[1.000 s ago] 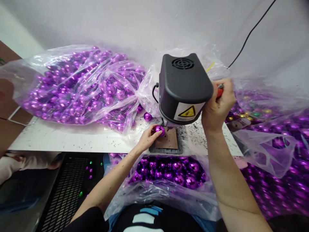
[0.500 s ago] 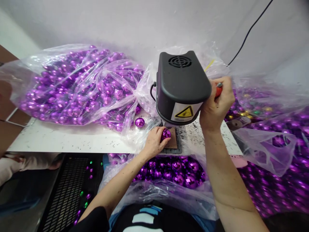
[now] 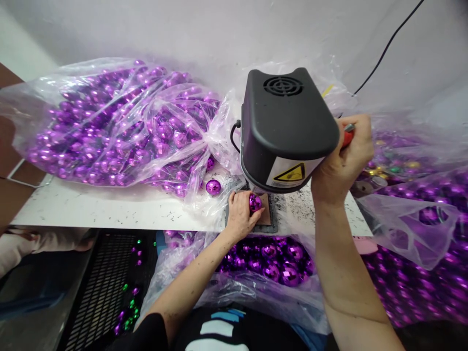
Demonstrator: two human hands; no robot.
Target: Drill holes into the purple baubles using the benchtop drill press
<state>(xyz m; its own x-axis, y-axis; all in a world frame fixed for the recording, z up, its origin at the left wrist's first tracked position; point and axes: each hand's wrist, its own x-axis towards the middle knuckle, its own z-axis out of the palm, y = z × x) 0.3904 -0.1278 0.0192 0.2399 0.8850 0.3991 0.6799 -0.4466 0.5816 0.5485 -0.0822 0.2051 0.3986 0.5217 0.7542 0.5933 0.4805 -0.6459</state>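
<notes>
A shiny purple faceted ball (image 3: 255, 202) is held between the thumb and fingers of my left hand (image 3: 241, 213), over a brown pad (image 3: 264, 213) on a dark grey base. Above it stands a black machine housing (image 3: 288, 122) with a round vent and a yellow warning label; its lower part is hidden from me. My right hand (image 3: 345, 158) is wrapped round a red handle (image 3: 348, 138) at the housing's right side. Another purple ball (image 3: 213, 187) rests on the white table just left of the base.
A tied clear bag of purple balls (image 3: 120, 131) fills the table's left side. Below the front edge an open bag (image 3: 270, 265) holds more balls, with further bags (image 3: 420, 278) on the right. Black flecks lie on the white tabletop (image 3: 109, 209). A black crate (image 3: 102, 282) stands lower left.
The view has shifted slightly, so the machine sits further right in it. Both hands keep their holds, the left on the ball and the right on the red handle.
</notes>
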